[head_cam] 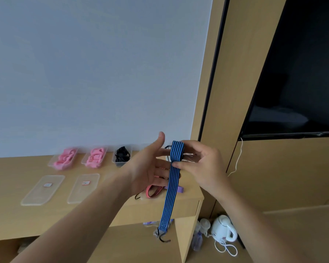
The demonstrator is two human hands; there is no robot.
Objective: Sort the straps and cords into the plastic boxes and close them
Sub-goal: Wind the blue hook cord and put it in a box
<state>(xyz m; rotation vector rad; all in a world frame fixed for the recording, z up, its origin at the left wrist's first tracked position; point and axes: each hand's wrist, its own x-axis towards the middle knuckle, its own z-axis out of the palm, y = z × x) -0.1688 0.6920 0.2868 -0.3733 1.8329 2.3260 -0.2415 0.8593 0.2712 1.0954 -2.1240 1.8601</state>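
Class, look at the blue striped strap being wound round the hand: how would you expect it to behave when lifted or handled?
Probably floppy: the blue striped strap hangs limp below the left hand. Likely stretchy, as it wraps snugly round the fingers. The hook at its free end may swing and snag.

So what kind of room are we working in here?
Probably a hotel room or bedroom: a wall-mounted TV over wood panelling, a built-in wooden desk, and a white electric kettle on the floor beside it.
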